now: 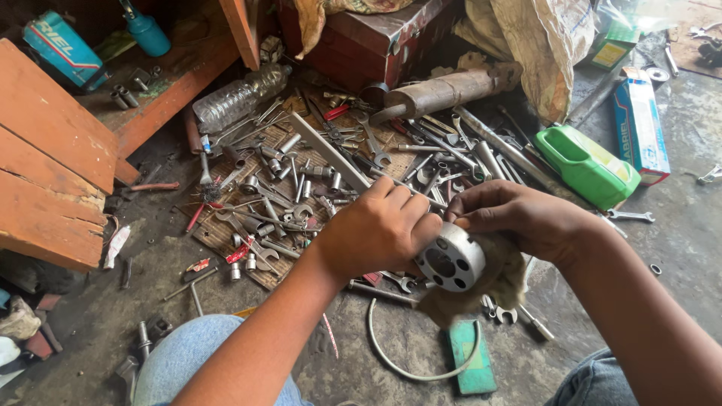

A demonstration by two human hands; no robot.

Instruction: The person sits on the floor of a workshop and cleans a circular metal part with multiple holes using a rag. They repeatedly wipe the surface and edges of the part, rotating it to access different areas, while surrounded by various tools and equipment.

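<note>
My left hand (376, 229) grips a round grey metal part (451, 259) with several holes in its face, holding it by the rim. My right hand (519, 214) pinches the top edge of the same part and holds a dirty beige rag (500, 282) that hangs under and behind it. Both hands hover above a wooden board (218, 233) strewn with several wrenches, sockets and other tools (301, 188). My knees in blue jeans (180, 357) show at the bottom.
A green plastic container (587, 165) lies at right beside a blue box (639, 124). A clear plastic bottle (237, 98), a rusty cylinder (440, 92), a red metal box (361, 41) and orange wooden planks (53, 173) lie at the back and left. A white cable loop (410, 368) lies on the floor.
</note>
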